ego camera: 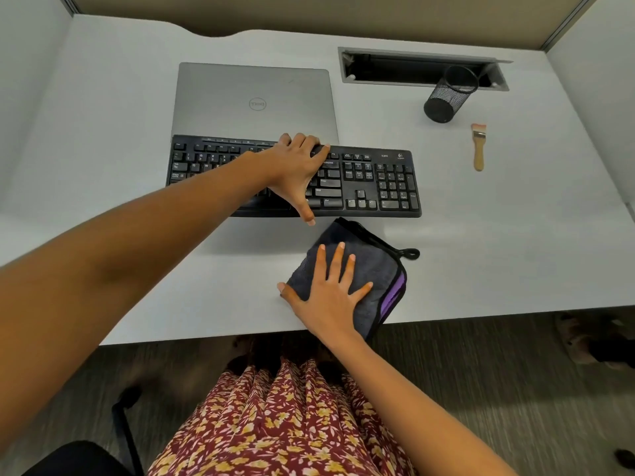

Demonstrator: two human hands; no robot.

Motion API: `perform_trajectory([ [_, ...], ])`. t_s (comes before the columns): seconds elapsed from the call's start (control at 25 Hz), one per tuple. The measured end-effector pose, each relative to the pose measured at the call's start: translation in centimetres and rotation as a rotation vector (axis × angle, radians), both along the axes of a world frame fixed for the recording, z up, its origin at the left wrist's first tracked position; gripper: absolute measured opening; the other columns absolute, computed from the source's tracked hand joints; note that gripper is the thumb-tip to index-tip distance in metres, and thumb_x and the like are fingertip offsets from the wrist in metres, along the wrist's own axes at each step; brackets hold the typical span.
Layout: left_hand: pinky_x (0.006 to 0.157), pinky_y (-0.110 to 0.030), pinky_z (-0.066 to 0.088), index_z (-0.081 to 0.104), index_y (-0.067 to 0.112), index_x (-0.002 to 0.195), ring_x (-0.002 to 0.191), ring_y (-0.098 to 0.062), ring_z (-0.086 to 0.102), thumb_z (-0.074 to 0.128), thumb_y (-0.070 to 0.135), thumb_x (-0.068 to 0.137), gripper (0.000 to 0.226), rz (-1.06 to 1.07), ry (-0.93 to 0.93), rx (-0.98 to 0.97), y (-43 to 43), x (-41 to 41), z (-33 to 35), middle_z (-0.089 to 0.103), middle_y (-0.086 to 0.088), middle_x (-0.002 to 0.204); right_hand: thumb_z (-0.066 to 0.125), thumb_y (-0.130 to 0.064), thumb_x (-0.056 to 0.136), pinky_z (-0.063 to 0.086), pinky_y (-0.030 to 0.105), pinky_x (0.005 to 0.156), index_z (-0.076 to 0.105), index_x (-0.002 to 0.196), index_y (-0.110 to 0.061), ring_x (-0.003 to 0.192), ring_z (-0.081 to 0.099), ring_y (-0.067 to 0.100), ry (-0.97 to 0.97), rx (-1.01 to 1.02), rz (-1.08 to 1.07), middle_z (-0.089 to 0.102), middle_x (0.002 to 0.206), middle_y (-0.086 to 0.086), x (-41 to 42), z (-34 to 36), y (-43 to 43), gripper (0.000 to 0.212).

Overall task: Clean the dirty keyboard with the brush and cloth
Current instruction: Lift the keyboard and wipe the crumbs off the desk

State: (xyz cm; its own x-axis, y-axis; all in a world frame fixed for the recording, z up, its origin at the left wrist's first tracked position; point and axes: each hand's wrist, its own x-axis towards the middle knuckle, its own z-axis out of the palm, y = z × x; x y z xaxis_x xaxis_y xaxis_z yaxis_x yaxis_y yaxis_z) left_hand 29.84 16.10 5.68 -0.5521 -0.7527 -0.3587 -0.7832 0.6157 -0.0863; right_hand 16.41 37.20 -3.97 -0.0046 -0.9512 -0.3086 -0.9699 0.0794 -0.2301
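Observation:
A black keyboard [378,180] lies across the middle of the white desk [515,235]. My left hand [292,166] spans it, with the fingers curled over its far edge and the thumb at its near edge. In front of the keyboard lies a folded grey cloth [378,269] with purple trim, near the desk's front edge. My right hand [330,297] rests flat on the cloth, fingers straight and spread. A small wooden-handled brush [478,149] lies on the desk to the right of the keyboard, untouched.
A closed grey laptop [254,101] sits just behind the keyboard. A black mesh pen holder [446,97] lies tipped over at the back right, by an open cable tray [412,68]. Partition walls enclose the desk on three sides.

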Motion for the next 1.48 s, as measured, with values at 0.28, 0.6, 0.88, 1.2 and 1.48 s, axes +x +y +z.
perform_trajectory([
  [0.28,0.115,-0.058,0.02,0.0,0.005,0.155,0.141,-0.041,0.018,0.057,0.095,0.048,0.151,0.02,-0.001,0.003,0.2,1.3,-0.1,0.015,-0.024,0.155,0.024,-0.086,0.082,0.002,0.075,0.107,0.016,0.156,-0.02,0.148,0.003,0.04,0.156,-0.153,0.144,0.008,0.162,0.015,-2.9,-1.8,1.5,0.099],
  [0.6,0.114,-0.058,0.02,0.001,0.004,0.155,0.141,-0.041,0.018,0.057,0.095,0.049,0.15,0.007,0.006,-0.018,-0.6,2.1,0.2,0.015,-0.023,0.155,0.018,-0.086,0.082,0.002,0.077,0.105,0.013,0.156,-0.014,0.147,-0.002,0.044,0.156,-0.133,0.168,0.006,0.161,0.019,0.4,-1.8,1.3,0.103],
  [0.88,0.114,-0.057,0.021,0.001,0.004,0.154,0.141,-0.041,0.017,0.055,0.097,0.047,0.152,0.004,0.011,-0.019,-1.3,2.4,0.5,0.014,-0.024,0.155,0.022,-0.08,0.086,0.001,0.078,0.105,0.011,0.156,-0.022,0.147,-0.003,0.044,0.137,-0.194,0.335,0.002,0.162,0.016,2.7,-2.3,1.8,0.092],
  [1.2,0.115,-0.056,0.02,-0.001,0.005,0.155,0.142,-0.04,0.017,0.057,0.096,0.048,0.152,0.015,-0.014,-0.022,-1.3,3.2,0.7,0.014,-0.023,0.155,0.028,-0.078,0.088,0.01,0.074,0.107,0.016,0.153,-0.041,0.149,0.006,0.037,0.127,-0.262,0.527,0.011,0.163,0.009,-0.3,-3.2,0.3,0.075],
  [1.48,0.115,-0.056,0.019,-0.001,0.005,0.155,0.142,-0.04,0.016,0.059,0.094,0.049,0.151,0.052,-0.014,-0.022,-0.9,4.0,1.1,0.014,-0.022,0.156,0.025,-0.076,0.09,0.013,0.072,0.108,0.019,0.152,-0.043,0.149,0.011,0.032,0.159,-0.278,0.558,0.015,0.162,0.006,-4.1,-3.1,-2.1,0.07],
])
